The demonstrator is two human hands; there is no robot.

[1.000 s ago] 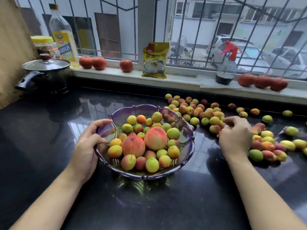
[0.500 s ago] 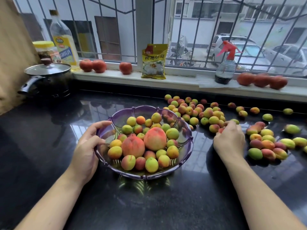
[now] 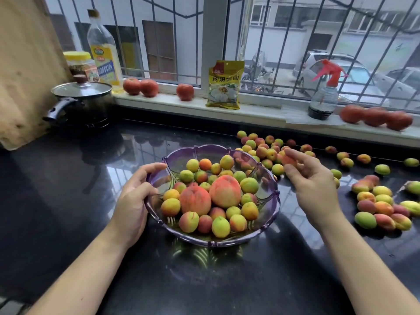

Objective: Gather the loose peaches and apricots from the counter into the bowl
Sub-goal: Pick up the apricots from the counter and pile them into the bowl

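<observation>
My left hand (image 3: 134,201) grips the purple bowl (image 3: 271,208) at its nine o'clock rim, thumb curled inside the wall and fingers over the top edge. The bowl sits just in front of me, already heaped; two big peaches (image 3: 210,195) crown the middle with small apricots banked round them. If I drop the next one onto that mound, I reckon it could roll off and over the low scalloped rim. My right hand (image 3: 313,185) hangs at the bowl's two o'clock, pinching a reddish apricot (image 3: 289,160) in thumb and fingertips; a loose pinch could let it slip onto the glossy counter (image 3: 68,201) and run. Further out, from one to three o'clock, the loose fruit (image 3: 384,208) lies in clusters that my forearm might scatter.
</observation>
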